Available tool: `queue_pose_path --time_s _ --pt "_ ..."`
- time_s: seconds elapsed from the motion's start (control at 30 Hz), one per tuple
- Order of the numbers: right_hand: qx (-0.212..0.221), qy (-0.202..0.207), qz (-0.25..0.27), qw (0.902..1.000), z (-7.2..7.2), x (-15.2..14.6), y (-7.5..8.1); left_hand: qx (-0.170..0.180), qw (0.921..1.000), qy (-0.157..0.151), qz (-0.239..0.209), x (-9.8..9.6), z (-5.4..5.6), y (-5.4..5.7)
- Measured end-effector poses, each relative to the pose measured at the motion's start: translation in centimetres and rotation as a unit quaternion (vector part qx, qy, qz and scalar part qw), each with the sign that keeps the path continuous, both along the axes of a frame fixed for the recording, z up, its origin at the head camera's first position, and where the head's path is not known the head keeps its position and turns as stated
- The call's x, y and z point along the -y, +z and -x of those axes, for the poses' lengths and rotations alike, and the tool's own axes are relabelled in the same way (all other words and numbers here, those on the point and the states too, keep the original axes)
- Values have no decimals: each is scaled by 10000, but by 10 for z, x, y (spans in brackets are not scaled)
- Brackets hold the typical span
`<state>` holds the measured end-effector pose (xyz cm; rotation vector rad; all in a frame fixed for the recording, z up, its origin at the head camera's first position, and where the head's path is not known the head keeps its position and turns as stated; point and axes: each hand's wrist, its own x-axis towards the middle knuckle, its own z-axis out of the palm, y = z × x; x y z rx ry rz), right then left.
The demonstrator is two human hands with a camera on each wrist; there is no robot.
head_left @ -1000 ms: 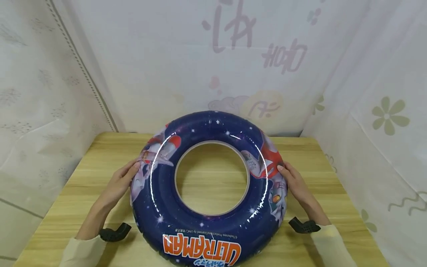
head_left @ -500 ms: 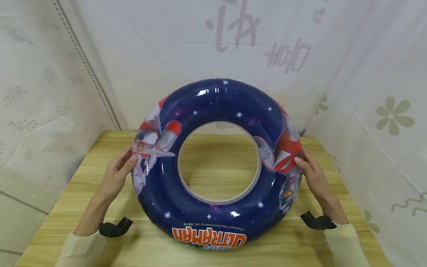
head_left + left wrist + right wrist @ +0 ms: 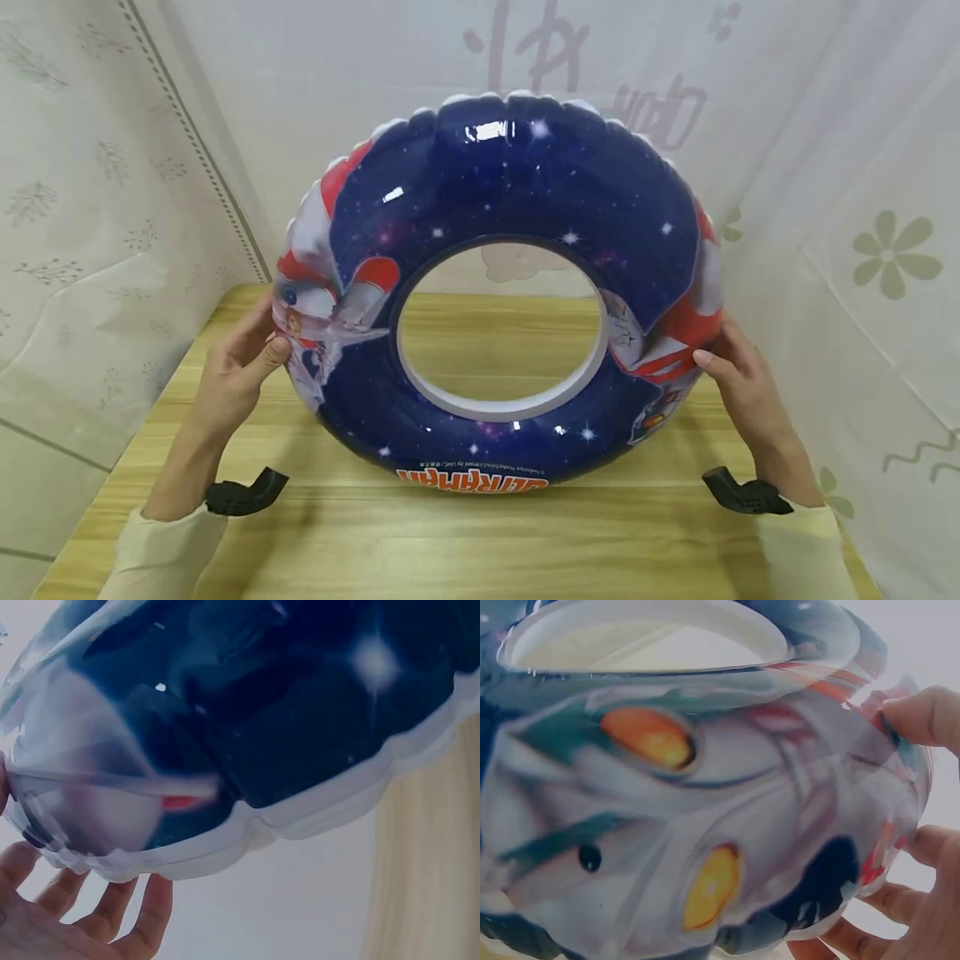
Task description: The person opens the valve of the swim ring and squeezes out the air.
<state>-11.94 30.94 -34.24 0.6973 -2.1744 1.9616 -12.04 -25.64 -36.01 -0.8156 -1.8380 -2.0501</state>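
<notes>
Clearly, the inflatable swim ring (image 3: 517, 179) was held between two bare hands, tilted with its far edge up, over the wooden tabletop (image 3: 480, 550); whether its near edge touched the wood could not be told. The left grip (image 3: 236, 367) was spread around the ring's outer side, thumb on the printed face and fingers behind, while the right grip (image 3: 750, 387) held the opposite side in the same way.

The ring looked plump with air, so it was likely very light for its bulk, yielding under the fingers but firm enough to keep its round shape. Bright glints on the dark blue vinyl suggested a slick skin that could slide if pressed too lightly. The pale outer seam (image 3: 322, 814) was puckered and probably gave the fingers some purchase, though a hard pinch or a nail there might have strained the weld. Holding opposite sides, a little below mid-height, seemed the sound choice: it balanced the ring and left the white inner rim (image 3: 510, 410) untouched. Breakage looked unlikely, short of a puncture.
</notes>
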Motion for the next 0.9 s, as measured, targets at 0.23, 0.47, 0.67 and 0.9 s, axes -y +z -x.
queue_pose_path --time_s 0.23,0.47,0.67,0.9 --pt "-282 154 375 9988 -3 -8 6 -334 9983 -467 -68 1 3 11" --pt "-645 851 1346 9851 4 -16 -4 -370 9984 -421 -63 -3 11 7" --pt "-183 2150 2914 9319 14 -19 -15 -197 9944 -880 -543 -4 11 -5" --pt "250 1845 2206 9574 11 -24 -30 3 9936 -1053 -399 -8 11 -19"
